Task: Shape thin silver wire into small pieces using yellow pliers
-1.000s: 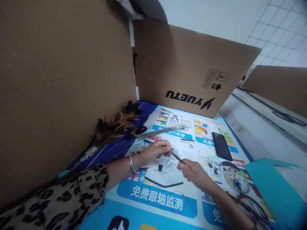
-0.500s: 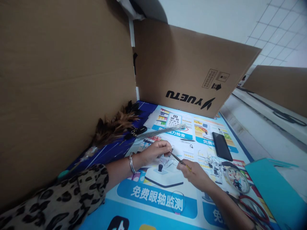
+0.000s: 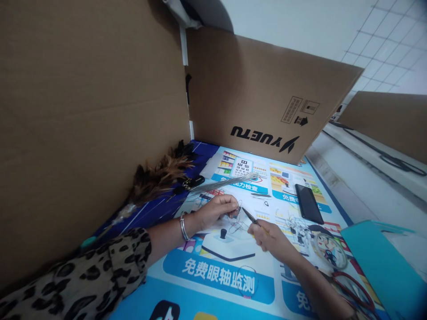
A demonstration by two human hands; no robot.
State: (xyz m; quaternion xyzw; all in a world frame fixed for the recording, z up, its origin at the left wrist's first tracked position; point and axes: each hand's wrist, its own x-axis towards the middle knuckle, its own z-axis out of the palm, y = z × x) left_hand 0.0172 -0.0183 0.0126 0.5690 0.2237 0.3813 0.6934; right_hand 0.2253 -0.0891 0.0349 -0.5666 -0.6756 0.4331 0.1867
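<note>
My left hand (image 3: 218, 211), with a silver bangle at the wrist, is closed in a pinch over the printed mat (image 3: 218, 278). A thin wire piece (image 3: 238, 225) with fine loops hangs from its fingertips; its exact shape is too small to make out. In my right hand (image 3: 268, 238) are slim pliers (image 3: 249, 216) with dark pointed jaws and partly hidden yellowish handles. The jaw tips point at the left fingertips, a small gap apart from them. A thin wire ring (image 3: 247, 282) lies on the mat nearer to me.
Long straight wires (image 3: 227, 182) lie beyond my hands, beside a brown feather duster (image 3: 160, 175). To the right are a black phone (image 3: 309, 203), a clear round dish (image 3: 329, 250), a red-rimmed item (image 3: 353, 289) and a teal folder (image 3: 383, 262). Cardboard panels (image 3: 267, 98) wall the left and back.
The pliers have drawn back slightly to the right from the left fingertips, leaving a gap. My left hand stays nearly in place, still pinching the wire piece.
</note>
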